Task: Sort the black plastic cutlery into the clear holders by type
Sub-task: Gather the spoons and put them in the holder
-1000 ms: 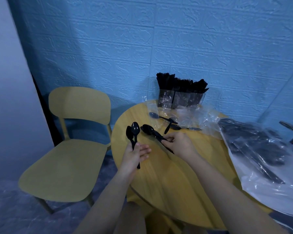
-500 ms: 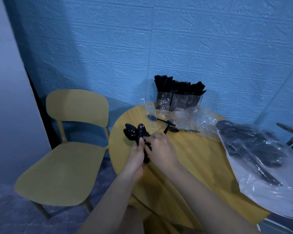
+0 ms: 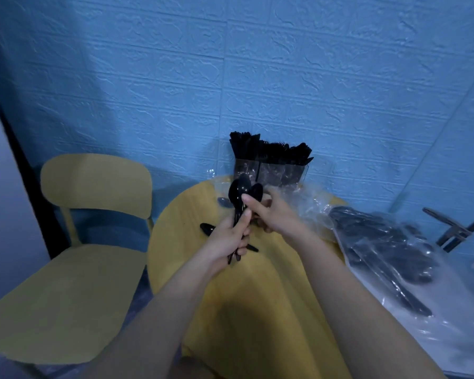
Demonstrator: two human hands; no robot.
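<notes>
Left hand (image 3: 227,239) grips a bundle of spoons (image 3: 242,191) by the handles above the tabletop (image 3: 257,296), right hand (image 3: 271,214) pinching them, holders (image 3: 268,170) at 12 o'clock; light, stiff, probably slippery, best held mid-handle.

Black spoons (image 3: 242,190) bunched upright before filled clear holders (image 3: 268,172).

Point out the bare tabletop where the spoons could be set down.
Free: the near table between both forearms. Crowded: the far edge, with holders, loose spoon and wrap, and the right side under the bag.
</notes>
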